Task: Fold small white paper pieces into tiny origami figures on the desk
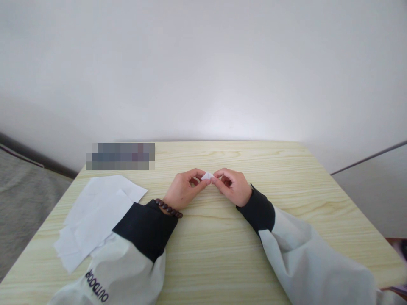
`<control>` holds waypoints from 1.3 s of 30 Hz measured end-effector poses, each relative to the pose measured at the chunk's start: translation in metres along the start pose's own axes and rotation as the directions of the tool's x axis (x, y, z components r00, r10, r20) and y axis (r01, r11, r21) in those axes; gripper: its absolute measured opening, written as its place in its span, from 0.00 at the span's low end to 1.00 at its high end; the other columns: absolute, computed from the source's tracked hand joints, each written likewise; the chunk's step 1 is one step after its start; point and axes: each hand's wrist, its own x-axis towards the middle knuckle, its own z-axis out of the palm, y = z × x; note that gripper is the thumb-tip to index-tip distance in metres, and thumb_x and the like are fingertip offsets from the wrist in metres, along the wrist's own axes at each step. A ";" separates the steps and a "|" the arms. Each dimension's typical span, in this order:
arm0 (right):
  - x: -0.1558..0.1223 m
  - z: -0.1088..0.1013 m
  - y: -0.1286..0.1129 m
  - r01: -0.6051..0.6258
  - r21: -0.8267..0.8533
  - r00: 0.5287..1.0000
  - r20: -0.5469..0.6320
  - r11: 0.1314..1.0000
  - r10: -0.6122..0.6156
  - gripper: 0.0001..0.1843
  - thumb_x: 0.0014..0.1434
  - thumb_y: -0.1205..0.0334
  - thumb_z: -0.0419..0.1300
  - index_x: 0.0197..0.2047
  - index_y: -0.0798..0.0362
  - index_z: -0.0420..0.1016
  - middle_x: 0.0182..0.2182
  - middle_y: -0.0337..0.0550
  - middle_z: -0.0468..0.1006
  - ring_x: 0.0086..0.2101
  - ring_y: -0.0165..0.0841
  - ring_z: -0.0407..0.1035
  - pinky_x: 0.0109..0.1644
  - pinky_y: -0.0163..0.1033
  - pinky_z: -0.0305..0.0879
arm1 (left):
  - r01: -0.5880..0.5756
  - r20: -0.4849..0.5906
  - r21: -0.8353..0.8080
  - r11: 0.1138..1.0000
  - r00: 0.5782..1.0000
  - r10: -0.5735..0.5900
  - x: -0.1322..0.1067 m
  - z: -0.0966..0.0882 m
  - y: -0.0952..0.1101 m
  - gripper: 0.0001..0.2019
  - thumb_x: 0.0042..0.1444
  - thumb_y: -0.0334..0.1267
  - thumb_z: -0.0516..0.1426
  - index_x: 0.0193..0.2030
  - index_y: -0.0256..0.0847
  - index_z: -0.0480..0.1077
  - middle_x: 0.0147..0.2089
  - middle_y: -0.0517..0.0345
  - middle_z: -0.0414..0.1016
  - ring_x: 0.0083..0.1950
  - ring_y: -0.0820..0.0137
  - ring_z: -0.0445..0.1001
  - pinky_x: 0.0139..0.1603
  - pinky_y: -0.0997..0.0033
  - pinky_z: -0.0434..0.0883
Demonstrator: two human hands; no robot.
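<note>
A small folded piece of white paper (207, 175) is pinched between my two hands above the middle of the table. My left hand (185, 188) grips its left side with thumb and index finger; a dark beaded bracelet (168, 208) circles that wrist. From the other side, my right hand (233, 186) holds the right edge of the paper between thumb and forefinger. The thumbs almost meet at its near edge, and the fingertips hide part of it. How the folds run cannot be made out fully.
Several white paper sheets (98, 212) lie overlapping on the left of the wood-grain table (216, 262), partly under my left sleeve. Behind them is a blurred-out dark item (121, 156). A white wall (203, 72) rises along the table's far edge. Grey fabric (25, 199) shows beyond the left edge.
</note>
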 end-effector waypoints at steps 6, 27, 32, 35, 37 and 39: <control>-0.001 -0.001 -0.001 0.007 0.010 1.000 0.016 1.000 -0.007 0.09 0.58 0.58 0.54 0.29 0.53 0.68 0.18 0.35 0.69 0.17 0.23 0.60 0.20 0.29 0.56 | -0.006 0.024 -0.011 1.000 1.000 0.006 0.001 0.000 0.000 0.14 0.52 0.47 0.55 0.36 0.37 0.73 0.35 0.55 0.77 0.33 0.68 0.73 0.35 0.70 0.69; -0.001 0.001 -0.002 0.188 -0.105 0.979 -0.059 0.977 -0.195 0.06 0.59 0.64 0.53 0.32 0.54 0.67 0.25 0.37 0.71 0.18 0.22 0.59 0.23 0.29 0.57 | -0.037 0.029 0.080 0.996 0.999 0.034 0.000 0.002 0.000 0.12 0.51 0.43 0.56 0.35 0.37 0.75 0.28 0.59 0.75 0.29 0.72 0.69 0.31 0.75 0.65; 0.000 0.001 0.000 0.176 -0.100 0.978 -0.096 0.979 -0.186 0.05 0.59 0.63 0.54 0.33 0.54 0.68 0.25 0.37 0.72 0.18 0.22 0.59 0.23 0.29 0.57 | -0.038 0.013 0.060 0.997 0.999 0.038 0.001 0.002 0.000 0.14 0.54 0.46 0.54 0.36 0.38 0.75 0.31 0.58 0.77 0.31 0.72 0.71 0.32 0.75 0.66; 0.000 0.000 0.001 0.189 -0.101 0.977 -0.085 0.977 -0.198 0.05 0.59 0.64 0.55 0.33 0.54 0.69 0.25 0.37 0.72 0.18 0.22 0.59 0.23 0.29 0.58 | -0.038 0.004 0.076 0.996 0.999 0.038 0.000 0.002 0.001 0.15 0.54 0.46 0.53 0.35 0.37 0.75 0.30 0.58 0.77 0.30 0.72 0.70 0.31 0.75 0.66; 0.000 0.000 0.000 0.197 -0.105 0.976 -0.071 0.975 -0.205 0.05 0.58 0.64 0.55 0.32 0.54 0.69 0.25 0.37 0.71 0.19 0.22 0.60 0.23 0.29 0.58 | -0.036 -0.003 0.100 0.994 0.999 0.037 -0.001 0.003 0.002 0.15 0.54 0.46 0.53 0.34 0.37 0.74 0.29 0.58 0.76 0.29 0.72 0.70 0.30 0.75 0.65; 0.000 0.000 0.000 0.189 -0.100 0.978 -0.068 0.977 -0.196 0.05 0.58 0.64 0.55 0.32 0.54 0.69 0.24 0.37 0.71 0.18 0.22 0.60 0.23 0.29 0.58 | -0.036 -0.012 0.110 0.993 0.999 0.037 -0.001 0.003 0.002 0.14 0.54 0.46 0.53 0.34 0.37 0.74 0.28 0.58 0.76 0.29 0.72 0.70 0.30 0.75 0.65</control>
